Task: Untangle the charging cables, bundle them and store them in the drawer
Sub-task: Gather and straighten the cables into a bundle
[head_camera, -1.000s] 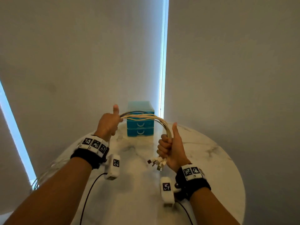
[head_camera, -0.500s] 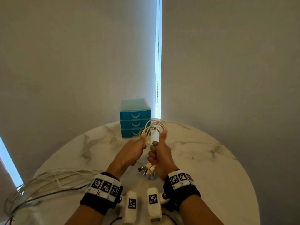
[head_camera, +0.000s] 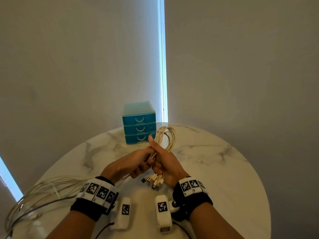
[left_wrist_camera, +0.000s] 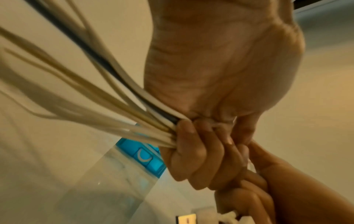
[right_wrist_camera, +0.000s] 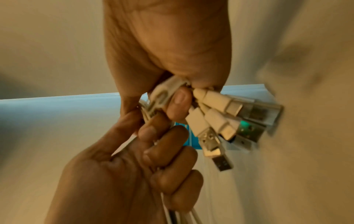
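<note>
No words, brands or numbers can be read. The only signs are black-and-white square code markers on the wristbands (head_camera: 98, 193) and on the white camera units (head_camera: 162, 207) just below each wrist.

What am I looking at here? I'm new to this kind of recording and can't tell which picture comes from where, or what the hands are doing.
No machine here: a person works with bare hands, wearing three cameras. The wide picture comes from the head, looking down at a round marble table. The two close-ups come from cameras strapped to the wrists.

The right hand grips a folded loop of white charging cables, their plugs hanging below the fist. The left hand, close beside it, holds the long loose part of the same cables, which trails off over the table's left edge.

At the back stands a small blue drawer unit, all three drawers closed.
</note>
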The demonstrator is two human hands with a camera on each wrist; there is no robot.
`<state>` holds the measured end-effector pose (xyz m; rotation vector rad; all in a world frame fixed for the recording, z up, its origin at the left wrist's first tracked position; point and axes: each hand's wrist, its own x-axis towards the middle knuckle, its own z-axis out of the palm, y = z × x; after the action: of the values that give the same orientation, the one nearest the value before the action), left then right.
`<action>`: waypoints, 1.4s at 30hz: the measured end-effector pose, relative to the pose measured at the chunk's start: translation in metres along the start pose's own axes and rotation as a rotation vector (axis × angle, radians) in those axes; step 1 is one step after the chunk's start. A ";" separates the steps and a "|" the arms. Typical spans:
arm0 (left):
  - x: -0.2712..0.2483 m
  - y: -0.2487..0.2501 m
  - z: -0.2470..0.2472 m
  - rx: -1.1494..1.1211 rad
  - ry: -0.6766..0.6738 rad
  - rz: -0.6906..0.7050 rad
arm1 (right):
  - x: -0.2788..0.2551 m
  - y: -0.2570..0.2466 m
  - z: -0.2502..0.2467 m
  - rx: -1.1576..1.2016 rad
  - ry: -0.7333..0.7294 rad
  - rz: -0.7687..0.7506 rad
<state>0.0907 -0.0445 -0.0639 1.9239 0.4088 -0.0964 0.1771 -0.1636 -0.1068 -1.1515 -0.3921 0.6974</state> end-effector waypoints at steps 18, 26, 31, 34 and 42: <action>0.027 0.090 -0.019 1.127 0.384 0.554 | -0.004 0.007 0.023 -0.462 0.186 -0.317; 0.038 0.101 -0.025 1.454 0.632 0.577 | -0.008 0.003 0.022 -0.460 0.202 -0.363; 0.048 0.079 -0.018 0.828 0.619 0.560 | -0.009 -0.001 0.023 -0.425 0.134 -0.213; 0.047 0.083 -0.009 0.792 0.564 0.487 | -0.010 -0.001 0.022 -0.427 0.139 -0.167; -0.005 0.139 -0.019 1.204 0.115 0.175 | -0.009 -0.001 0.019 -0.504 0.132 -0.144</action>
<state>0.1292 -0.0742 0.0677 3.1542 0.2578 -0.1319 0.1589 -0.1572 -0.0980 -1.6173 -0.5509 0.3996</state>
